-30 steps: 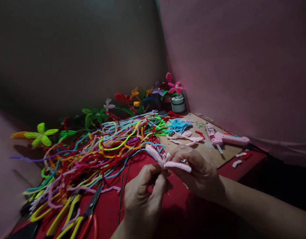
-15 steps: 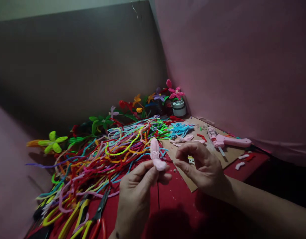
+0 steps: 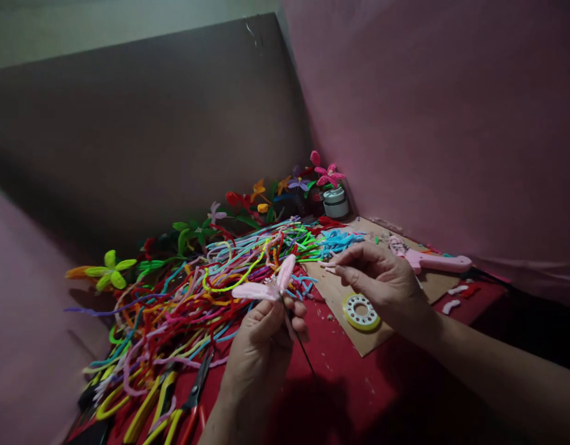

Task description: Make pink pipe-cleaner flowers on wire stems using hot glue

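A pale pink pipe-cleaner flower (image 3: 257, 290) with two petals showing sits on a thin dark stem (image 3: 306, 358). My left hand (image 3: 269, 324) pinches it just below the petals, and the stem slants down to the right. Over the cardboard (image 3: 363, 343), my right hand (image 3: 382, 281) has its thumb and index finger closed around the end of a loose pale pink petal (image 3: 327, 264), mostly hidden by the fingers. Below that hand lies a yellow and white ring-shaped spool (image 3: 360, 312). Behind it rests a pink glue gun (image 3: 440, 261).
A tangled heap of colourful pipe cleaners (image 3: 174, 321) covers the table's left side. Scissors (image 3: 195, 389) and yellow-handled pliers (image 3: 150, 402) lie at the front left. Finished flowers (image 3: 111, 270) line the back, near a white jar (image 3: 335, 202). Blue pieces (image 3: 338, 242) lie beside the cardboard.
My left hand has turned the pink flower, so two spread petals and the stem now show. My right hand has shifted slightly and closed its fingertips, uncovering the spool.
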The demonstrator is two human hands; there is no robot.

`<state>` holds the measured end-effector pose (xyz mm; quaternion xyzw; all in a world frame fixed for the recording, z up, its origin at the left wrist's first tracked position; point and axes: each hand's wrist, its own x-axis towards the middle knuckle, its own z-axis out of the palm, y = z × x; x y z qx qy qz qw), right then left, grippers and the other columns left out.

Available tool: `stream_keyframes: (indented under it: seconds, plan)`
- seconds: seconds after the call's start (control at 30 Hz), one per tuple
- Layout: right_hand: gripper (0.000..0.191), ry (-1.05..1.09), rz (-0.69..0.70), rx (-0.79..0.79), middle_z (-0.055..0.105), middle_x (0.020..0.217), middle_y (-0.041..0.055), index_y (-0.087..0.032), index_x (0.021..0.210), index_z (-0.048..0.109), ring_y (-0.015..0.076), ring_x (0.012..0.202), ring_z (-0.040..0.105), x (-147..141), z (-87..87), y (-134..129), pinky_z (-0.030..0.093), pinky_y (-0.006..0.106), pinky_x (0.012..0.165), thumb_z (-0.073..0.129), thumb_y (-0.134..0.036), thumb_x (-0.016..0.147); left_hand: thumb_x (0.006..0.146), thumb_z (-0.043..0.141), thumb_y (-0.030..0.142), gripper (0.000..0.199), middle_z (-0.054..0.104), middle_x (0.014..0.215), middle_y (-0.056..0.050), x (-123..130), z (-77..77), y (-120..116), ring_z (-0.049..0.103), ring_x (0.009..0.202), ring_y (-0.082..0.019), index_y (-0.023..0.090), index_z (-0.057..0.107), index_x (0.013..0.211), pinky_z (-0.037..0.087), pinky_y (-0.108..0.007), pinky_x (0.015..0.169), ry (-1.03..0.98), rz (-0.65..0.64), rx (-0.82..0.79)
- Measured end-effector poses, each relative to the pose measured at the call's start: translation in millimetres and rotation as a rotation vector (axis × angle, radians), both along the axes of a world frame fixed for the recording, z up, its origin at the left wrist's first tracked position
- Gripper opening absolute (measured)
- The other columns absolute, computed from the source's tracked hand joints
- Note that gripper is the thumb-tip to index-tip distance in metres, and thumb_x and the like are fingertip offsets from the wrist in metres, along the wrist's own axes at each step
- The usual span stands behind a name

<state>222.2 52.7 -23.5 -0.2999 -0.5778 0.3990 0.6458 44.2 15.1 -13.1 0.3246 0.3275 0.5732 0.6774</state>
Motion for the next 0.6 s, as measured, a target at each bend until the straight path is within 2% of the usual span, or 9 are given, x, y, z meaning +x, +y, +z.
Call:
stream_keyframes:
  seconds: [0.13, 0.27, 0.4, 0.5, 0.6]
  plan:
    - [0.011, 0.042, -0.047, -0.063, 0.053, 0.063, -0.0024, -0.016, 0.076, 0.056, 0.0081, 0.054, 0.048, 14, 7.5, 12, 0.041, 0.020, 0.047, 0.064, -0.023, 0.072, 0.066, 0.073, 0.021, 0.013, 0.062, 0.064, -0.002, -3, -1.1, 2, 0.053, 0.048, -0.005, 0.012, 0.064, 0.070, 0.044, -0.015, 0.047, -0.045, 0.021, 0.029]
    - [0.012, -0.122, -0.167, -0.061, 0.057, 0.068, 0.0010, -0.015, 0.078, 0.059, 0.0100, 0.057, 0.051, 32, 11.9, 30, 0.040, 0.022, 0.048, 0.061, -0.025, 0.073, 0.066, 0.072, 0.021, 0.014, 0.061, 0.064, -0.001, -5, -2.8, 5, 0.051, 0.047, -0.005, 0.012, 0.062, 0.070, 0.043, -0.016, 0.045, -0.049, 0.016, 0.030]
    - [0.011, -0.541, -0.267, 0.007, 0.062, 0.071, 0.0042, -0.014, 0.076, 0.064, 0.0141, 0.065, 0.054, 49, 10.7, 51, 0.041, 0.026, 0.058, 0.057, -0.021, 0.074, 0.068, 0.071, 0.020, 0.013, 0.060, 0.066, -0.001, -4, -3.6, 5, 0.052, 0.049, -0.005, 0.012, 0.061, 0.073, 0.044, -0.017, 0.046, -0.036, 0.036, 0.035]
    - [0.013, -0.933, -0.214, 0.047, 0.064, 0.068, 0.0041, -0.016, 0.071, 0.068, 0.0148, 0.065, 0.055, 56, 4.8, 61, 0.039, 0.026, 0.060, 0.055, -0.017, 0.073, 0.066, 0.072, 0.019, 0.014, 0.060, 0.064, -0.002, -4, -3.4, 5, 0.052, 0.048, -0.005, 0.011, 0.062, 0.072, 0.044, -0.016, 0.045, -0.034, 0.042, 0.033]
    - [0.010, -1.191, -0.129, 0.077, 0.065, 0.069, 0.0055, -0.017, 0.069, 0.069, 0.0165, 0.069, 0.056, 55, -7.2, 64, 0.038, 0.025, 0.061, 0.060, -0.017, 0.070, 0.065, 0.072, 0.017, 0.014, 0.059, 0.063, -0.002, -5, -3.2, 7, 0.051, 0.048, -0.005, 0.011, 0.062, 0.072, 0.043, -0.015, 0.045, -0.037, 0.052, 0.015]
